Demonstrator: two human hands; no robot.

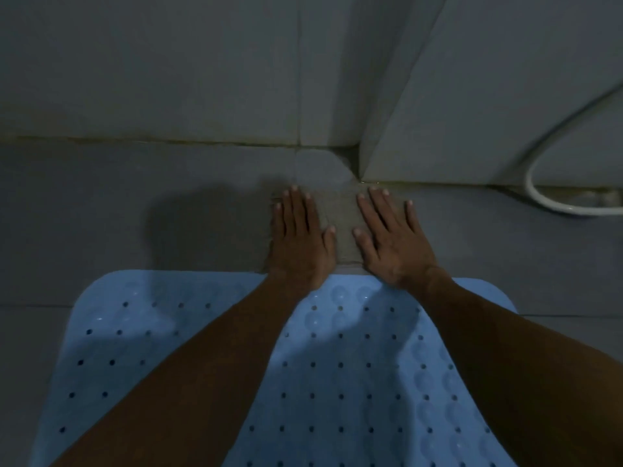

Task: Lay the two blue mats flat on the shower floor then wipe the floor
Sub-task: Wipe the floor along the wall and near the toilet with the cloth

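1. Head view: both hands lie flat, palms down, on a grey-brown cloth (342,227) spread on the grey tiled shower floor (118,203).
2. Left hand (298,237) presses the cloth's left part, fingers straight and close together, thumb angled inward.
3. Right hand (387,237) presses the cloth's right part, fingers spread wider, thumb pointing toward the left hand; a strip of cloth shows between the two hands.
4. Neither hand grips anything; both are open and flattened.
5. Blue mat (337,365) lies flat on the floor just nearer the person than the cloth, dotted with small holes and round bumps; both forearms cross over it.
6. Only one mat is visible.
7. White hose (539,193) curves along the right wall's base, well apart from the hands.
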